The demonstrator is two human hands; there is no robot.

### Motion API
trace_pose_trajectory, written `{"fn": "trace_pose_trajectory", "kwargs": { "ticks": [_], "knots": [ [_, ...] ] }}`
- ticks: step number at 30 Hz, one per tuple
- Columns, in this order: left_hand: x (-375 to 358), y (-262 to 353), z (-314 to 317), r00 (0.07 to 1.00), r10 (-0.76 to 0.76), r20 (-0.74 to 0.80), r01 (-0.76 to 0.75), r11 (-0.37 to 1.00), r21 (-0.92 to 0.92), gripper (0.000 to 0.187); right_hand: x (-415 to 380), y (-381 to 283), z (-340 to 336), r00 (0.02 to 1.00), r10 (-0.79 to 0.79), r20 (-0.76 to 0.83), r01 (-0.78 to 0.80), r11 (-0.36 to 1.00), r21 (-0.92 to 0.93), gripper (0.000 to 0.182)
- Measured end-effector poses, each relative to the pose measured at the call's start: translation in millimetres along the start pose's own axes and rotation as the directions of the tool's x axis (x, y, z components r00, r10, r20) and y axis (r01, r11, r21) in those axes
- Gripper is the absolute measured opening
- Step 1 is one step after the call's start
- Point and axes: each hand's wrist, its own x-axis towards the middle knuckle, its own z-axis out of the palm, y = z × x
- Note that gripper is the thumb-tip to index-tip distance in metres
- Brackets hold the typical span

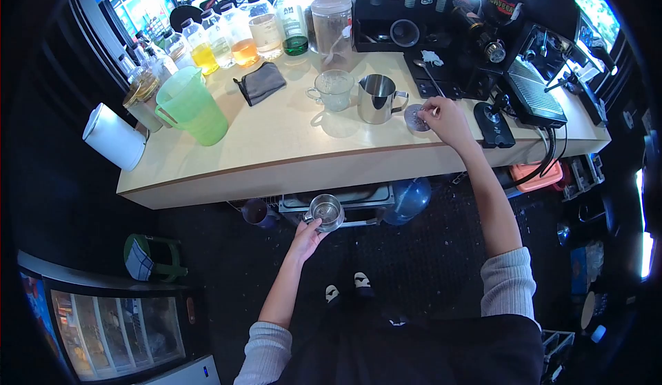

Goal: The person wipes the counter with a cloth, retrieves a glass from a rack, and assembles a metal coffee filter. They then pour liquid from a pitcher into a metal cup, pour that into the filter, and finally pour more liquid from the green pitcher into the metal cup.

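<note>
A clear glass cup [327,208] with a handle is held by my left hand [308,239], below the counter's front edge. My right hand [447,121] reaches over the counter, fingers pinched at the rim of a round greyish disc [414,119], partly covered by the fingers. Just left of it stands a steel milk pitcher [376,100], its handle toward my right hand. A clear glass measuring cup [335,91] stands beside the pitcher. Behind my right hand a long spoon [429,74] lies on a dark mat.
A green plastic pitcher [193,105], a white jug [114,136] and a folded dark cloth [261,83] sit on the left of the counter [276,154]. Several bottles line its back. On the right are a tamping stand [494,124] and an espresso machine [534,92].
</note>
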Motion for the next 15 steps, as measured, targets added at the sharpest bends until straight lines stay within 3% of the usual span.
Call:
{"fn": "trace_pose_trajectory", "kwargs": {
  "ticks": [3,9,14,15],
  "knots": [
    [0.5,0.1,5.5,1.000,0.009,0.004,-0.009,1.000,0.012,0.035,5.7,20.2,18.7,0.993,0.101,0.053,-0.093,0.987,-0.130,0.019],
    [6.0,2.0,7.1,0.999,-0.037,0.002,0.037,0.999,-0.014,0.046,10.7,33.1,46.9,0.984,0.170,0.049,-0.164,0.981,-0.107,0.017],
    [5.2,6.7,12.8,0.999,-0.036,0.022,0.036,0.999,-0.021,0.045,2.1,28.5,52.6,0.992,0.125,0.031,-0.123,0.991,-0.049,0.024],
    [4.2,8.0,13.6,0.999,-0.034,0.019,0.034,0.999,-0.011,0.045,-3.6,25.6,53.4,0.996,0.052,-0.078,-0.054,0.998,-0.028,0.028]
  ]
}}
